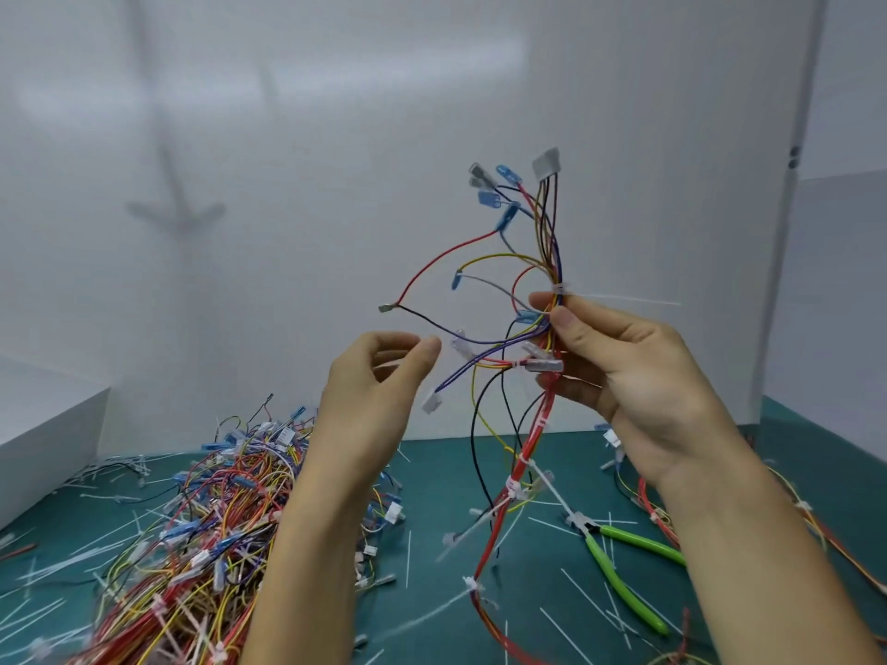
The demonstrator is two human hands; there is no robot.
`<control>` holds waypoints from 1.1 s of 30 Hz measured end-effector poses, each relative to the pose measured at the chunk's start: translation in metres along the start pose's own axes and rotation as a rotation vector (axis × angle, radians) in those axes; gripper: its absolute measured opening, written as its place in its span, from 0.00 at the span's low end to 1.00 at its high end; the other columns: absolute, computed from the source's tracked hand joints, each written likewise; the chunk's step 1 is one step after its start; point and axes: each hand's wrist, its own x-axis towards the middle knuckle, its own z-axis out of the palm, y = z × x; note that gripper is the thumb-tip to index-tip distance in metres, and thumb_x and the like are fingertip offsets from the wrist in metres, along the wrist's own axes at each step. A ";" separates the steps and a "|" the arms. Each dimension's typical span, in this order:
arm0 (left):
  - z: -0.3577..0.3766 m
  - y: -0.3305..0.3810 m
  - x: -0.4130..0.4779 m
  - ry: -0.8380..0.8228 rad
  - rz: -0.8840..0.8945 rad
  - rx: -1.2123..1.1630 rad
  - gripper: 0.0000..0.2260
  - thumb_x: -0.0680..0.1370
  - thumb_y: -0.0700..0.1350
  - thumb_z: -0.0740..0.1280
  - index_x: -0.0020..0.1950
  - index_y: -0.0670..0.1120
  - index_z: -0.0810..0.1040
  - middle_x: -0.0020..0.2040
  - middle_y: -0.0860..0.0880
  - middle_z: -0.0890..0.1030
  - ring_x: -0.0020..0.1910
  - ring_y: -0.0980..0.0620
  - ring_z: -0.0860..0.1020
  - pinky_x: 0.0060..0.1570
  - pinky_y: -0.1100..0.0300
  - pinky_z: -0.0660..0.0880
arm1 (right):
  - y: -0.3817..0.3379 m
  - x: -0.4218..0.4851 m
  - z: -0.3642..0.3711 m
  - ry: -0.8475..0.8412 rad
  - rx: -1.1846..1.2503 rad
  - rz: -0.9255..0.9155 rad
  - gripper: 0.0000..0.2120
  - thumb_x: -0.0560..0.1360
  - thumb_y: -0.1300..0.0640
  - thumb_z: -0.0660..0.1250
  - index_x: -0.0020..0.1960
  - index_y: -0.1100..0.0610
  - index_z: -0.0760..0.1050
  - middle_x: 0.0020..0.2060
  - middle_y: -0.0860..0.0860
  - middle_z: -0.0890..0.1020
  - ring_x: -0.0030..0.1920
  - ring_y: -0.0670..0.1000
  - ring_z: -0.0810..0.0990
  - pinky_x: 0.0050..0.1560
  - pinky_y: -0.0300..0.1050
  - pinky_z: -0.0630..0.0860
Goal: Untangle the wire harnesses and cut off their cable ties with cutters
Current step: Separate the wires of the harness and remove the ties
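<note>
Small assembly workbench, green cutting mat (537,559), white partition walls (288,184), heap of wire harnesses (206,530), snipped cable ties (120,535) strewn about, green-handled cutters (619,563) lying nearby

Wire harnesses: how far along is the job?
Done: cut tie strips lie scattered. In hand: the right hand grips one harness, its cable ties uncut; the left hand is empty, cutters lie untouched. Left: the big tangled pile.
</note>
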 end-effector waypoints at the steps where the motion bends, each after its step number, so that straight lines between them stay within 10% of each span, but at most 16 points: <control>1: -0.001 -0.002 0.000 -0.057 -0.036 0.013 0.12 0.77 0.57 0.68 0.56 0.53 0.81 0.49 0.59 0.84 0.45 0.70 0.80 0.43 0.70 0.73 | 0.000 0.000 -0.001 -0.017 0.020 0.017 0.10 0.67 0.54 0.70 0.46 0.52 0.87 0.39 0.52 0.86 0.36 0.48 0.85 0.34 0.39 0.81; 7: -0.004 0.007 -0.006 -0.364 -0.018 -0.249 0.14 0.72 0.55 0.69 0.51 0.49 0.86 0.50 0.47 0.86 0.47 0.50 0.85 0.50 0.57 0.82 | 0.004 0.000 -0.001 -0.057 0.029 0.051 0.11 0.69 0.52 0.70 0.48 0.49 0.87 0.40 0.51 0.86 0.36 0.49 0.85 0.33 0.39 0.80; 15: -0.006 0.015 -0.010 -0.255 0.066 -0.235 0.09 0.70 0.51 0.72 0.46 0.48 0.87 0.43 0.47 0.87 0.34 0.53 0.82 0.39 0.62 0.81 | 0.005 -0.001 0.002 0.023 -0.112 0.013 0.11 0.68 0.50 0.71 0.49 0.49 0.87 0.46 0.48 0.87 0.41 0.47 0.86 0.33 0.36 0.78; 27: -0.005 0.015 -0.009 -0.154 -0.006 -0.213 0.06 0.75 0.45 0.72 0.50 0.47 0.85 0.44 0.50 0.87 0.45 0.51 0.86 0.39 0.65 0.81 | 0.005 0.001 -0.001 0.136 -0.101 -0.099 0.06 0.73 0.57 0.72 0.47 0.50 0.87 0.43 0.48 0.88 0.39 0.46 0.85 0.33 0.37 0.78; 33: 0.001 0.024 -0.013 -0.100 0.244 0.046 0.03 0.73 0.49 0.74 0.44 0.51 0.84 0.39 0.55 0.86 0.42 0.58 0.83 0.44 0.63 0.79 | 0.008 0.003 0.003 0.283 -0.049 -0.174 0.05 0.73 0.59 0.74 0.45 0.51 0.86 0.37 0.50 0.87 0.36 0.48 0.84 0.33 0.39 0.80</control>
